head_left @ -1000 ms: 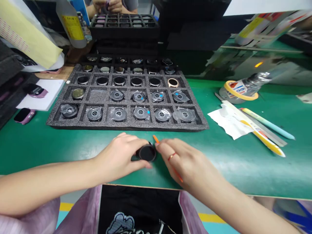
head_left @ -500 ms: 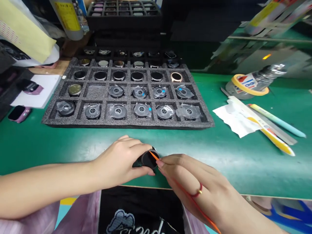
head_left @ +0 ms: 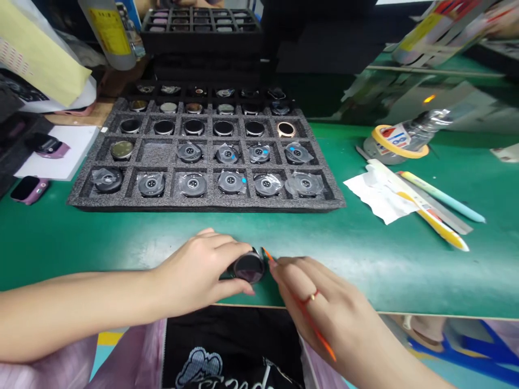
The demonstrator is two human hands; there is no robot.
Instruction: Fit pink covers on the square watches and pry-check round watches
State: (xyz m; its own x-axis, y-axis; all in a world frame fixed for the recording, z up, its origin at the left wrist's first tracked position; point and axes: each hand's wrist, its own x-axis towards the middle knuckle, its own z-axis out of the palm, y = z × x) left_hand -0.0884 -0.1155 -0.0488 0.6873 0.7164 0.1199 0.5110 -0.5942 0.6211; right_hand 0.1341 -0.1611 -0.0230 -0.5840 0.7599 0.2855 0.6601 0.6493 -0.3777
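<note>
My left hand (head_left: pixel 208 267) is closed around a round black watch (head_left: pixel 249 268), its thumb and fingers at the sides of the case. The dark glass face is turned up and toward me. In my right hand (head_left: pixel 320 300) I pinch a thin orange pointed stick (head_left: pixel 267 255). Its tip is just right of the watch's upper edge; whether it touches the rim I cannot tell. Beyond my hands lies a grey foam tray (head_left: pixel 211 206) with round watches in its compartments, several of them wrapped in clear film.
On the right are a bottle with a yellow tape roll (head_left: pixel 419 154) around it, a white paper (head_left: pixel 377 197), a yellow-white tool (head_left: pixel 450 232) and a light-blue pen (head_left: pixel 462 203). A purple watch (head_left: pixel 29 190) lies at left. Another tray (head_left: pixel 203 40) stands behind.
The orange tip has moved off the watch face to its right side, with my right hand shifting slightly. My left hand keeps hold; the watch face now shows more fully.
</note>
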